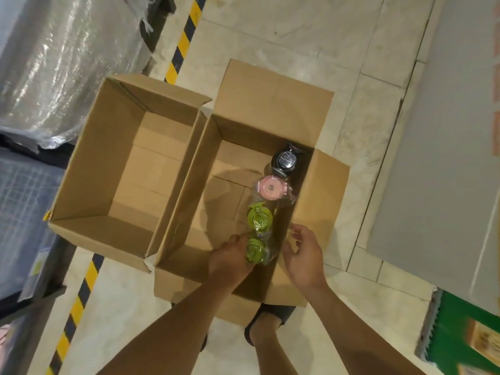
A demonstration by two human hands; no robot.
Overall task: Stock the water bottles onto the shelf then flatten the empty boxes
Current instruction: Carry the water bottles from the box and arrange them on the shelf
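Observation:
Two open cardboard boxes stand side by side on the floor. The left box [81,190] holds no bottles. Along the right wall of the right box [316,190] stands a row of plastic-wrapped water bottles: a black-lidded one [286,160] farthest, then a pink-lidded one [271,189], a green-lidded one [259,216], and a second green-lidded bottle [255,252] nearest me. My left hand [230,257] grips that nearest green bottle from its left side. Just right of it, at the box's right wall, my right hand [304,254] hovers with fingers apart, holding nothing.
A yellow-and-black hazard stripe [184,41] runs across the tiled floor behind and left of the boxes. Plastic-wrapped goods [62,63] fill the upper left. A grey panel [446,158] stands on the right, with a green item [460,328] below it. My sandalled foot [266,324] is by the box.

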